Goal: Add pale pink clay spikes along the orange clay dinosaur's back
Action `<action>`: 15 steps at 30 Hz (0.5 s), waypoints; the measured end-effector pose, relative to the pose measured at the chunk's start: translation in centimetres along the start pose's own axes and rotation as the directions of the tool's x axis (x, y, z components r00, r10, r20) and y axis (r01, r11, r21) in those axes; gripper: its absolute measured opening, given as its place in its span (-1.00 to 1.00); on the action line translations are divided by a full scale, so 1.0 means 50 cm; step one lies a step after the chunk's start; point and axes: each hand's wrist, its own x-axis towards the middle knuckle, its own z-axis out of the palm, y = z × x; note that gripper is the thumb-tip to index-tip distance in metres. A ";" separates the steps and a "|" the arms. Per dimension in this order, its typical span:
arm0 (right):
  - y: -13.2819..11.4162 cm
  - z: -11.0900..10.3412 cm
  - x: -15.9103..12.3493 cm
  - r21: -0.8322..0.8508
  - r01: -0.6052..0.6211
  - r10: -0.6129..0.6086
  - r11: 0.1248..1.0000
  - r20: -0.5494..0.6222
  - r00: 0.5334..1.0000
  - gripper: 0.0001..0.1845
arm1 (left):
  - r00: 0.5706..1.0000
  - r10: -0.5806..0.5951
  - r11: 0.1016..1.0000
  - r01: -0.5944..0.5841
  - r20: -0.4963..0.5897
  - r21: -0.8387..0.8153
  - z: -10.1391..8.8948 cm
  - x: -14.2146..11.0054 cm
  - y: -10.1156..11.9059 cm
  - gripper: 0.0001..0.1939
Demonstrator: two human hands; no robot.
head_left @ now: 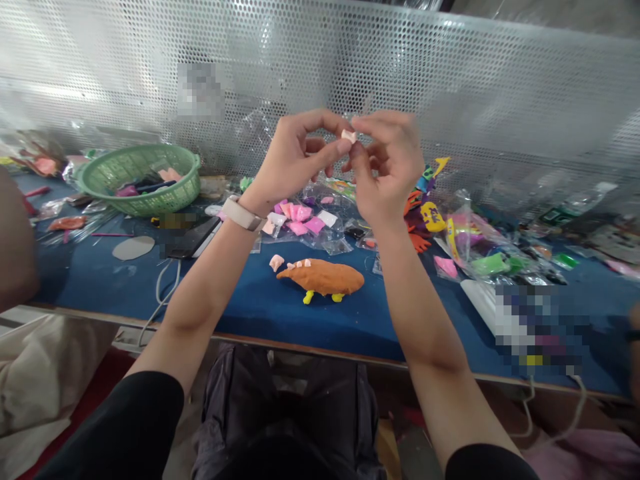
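Raised above the table, my left hand (300, 150) pinches a small piece of pale pink modelling clay (349, 136) between thumb and fingers. My right hand (387, 157) meets it from the other side, its thumb and fingertips closed on the same piece. Below them on the table lies an orange clay figure (330, 277), long and tapered to the left. Several small pale pink bits (300, 264) sit along its upper left edge, and yellow clay feet (309, 297) stick out underneath. A loose pale pink clay lump (276, 262) rests near its pointed end.
A green basket (140, 180) with clay packs stands at the left, near a dark phone-like device (193, 237) with a white cable. Pink clay packets (300, 217) lie behind the figure. Bright clay models (430, 207) and plastic bags (480, 233) crowd the right. A perforated metal screen (280, 60) closes the back.
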 end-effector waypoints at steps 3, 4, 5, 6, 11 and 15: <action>0.002 -0.012 0.007 -0.012 0.055 -0.054 0.998 0.026 0.998 -0.46 | 0.999 -0.023 1.000 0.023 0.038 -0.010 0.000 -0.003 -0.003 -0.38; 0.004 -0.014 0.009 -0.013 0.061 -0.060 0.998 0.024 0.998 -0.47 | 0.999 -0.028 1.000 0.028 0.045 -0.007 0.001 -0.004 -0.002 -0.38; 0.005 -0.015 0.009 -0.014 0.060 -0.060 0.998 0.017 0.998 -0.47 | 0.998 -0.032 0.999 0.032 0.046 -0.001 0.001 -0.004 -0.002 -0.38; 0.007 -0.015 0.009 -0.015 0.056 -0.056 0.998 0.010 0.998 -0.47 | 0.998 -0.036 0.999 0.036 0.047 0.004 0.001 -0.004 -0.001 -0.38; 0.018 -0.009 0.006 -0.009 0.050 -0.050 0.999 -0.008 0.999 -0.47 | 0.996 -0.080 0.995 0.082 0.049 -0.058 -0.001 -0.002 -0.004 -0.41; 0.026 -0.004 0.006 -0.034 0.061 -0.062 0.998 -0.048 0.997 -0.44 | 0.990 -0.116 0.985 0.124 0.075 -0.118 0.000 -0.002 -0.007 -0.41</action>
